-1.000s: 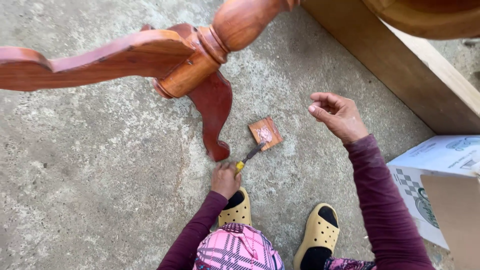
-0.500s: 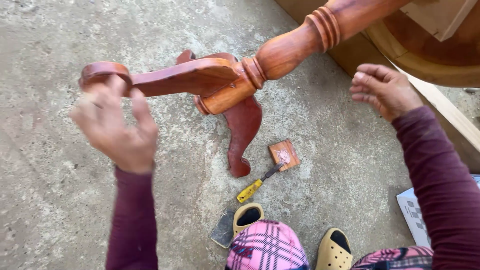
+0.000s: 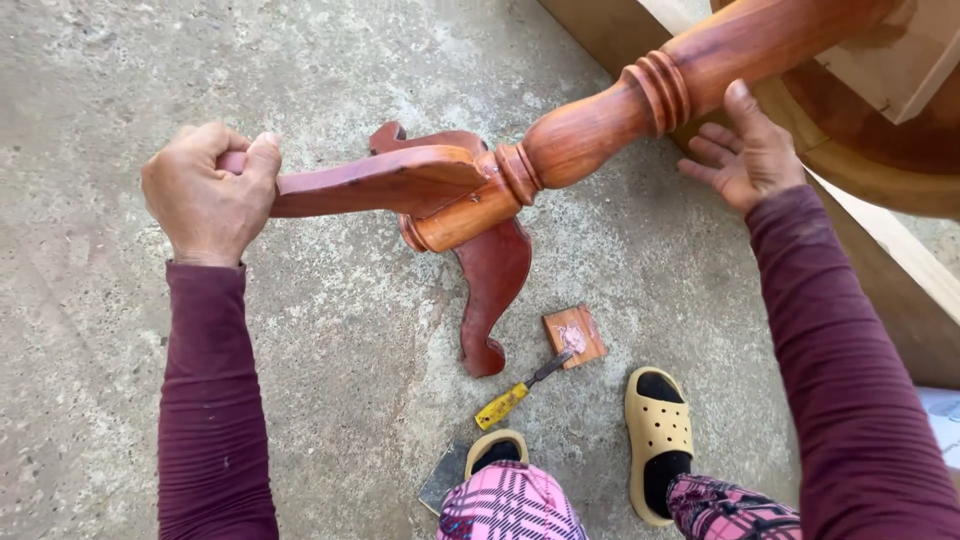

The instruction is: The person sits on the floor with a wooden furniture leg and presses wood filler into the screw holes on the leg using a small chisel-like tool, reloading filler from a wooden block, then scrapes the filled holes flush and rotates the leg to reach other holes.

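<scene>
The left hand (image 3: 208, 192) is reaching forward with the arm nearly straight in its maroon sleeve, knuckles up, and its grip is closing tight around the tip of one curved leg (image 3: 370, 182) of the reddish-brown pedestal table base (image 3: 470, 200), thumb pressing along the top edge. The base is lying on its side above the concrete floor (image 3: 120, 380), its turned column (image 3: 640, 100) slanting up and to the right toward the round tabletop (image 3: 870, 170) at the upper right corner, while a second curved leg (image 3: 490, 300) is hanging down with its foot close to the floor. The right hand (image 3: 745, 155) is holding just beside the column, palm facing it, fingers spread and loosely curled, thumb pointing up; its grip is standing open and whether it is touching the wood cannot be told. The right forearm is angling down toward the lower right. Below the hanging leg, a yellow-handled tool (image 3: 515, 393) is lying on the floor, its blade touching a small wooden block (image 3: 574, 336). Two yellow clogs (image 3: 655, 430) and pink plaid trousers (image 3: 510, 505) are showing at the bottom edge.
</scene>
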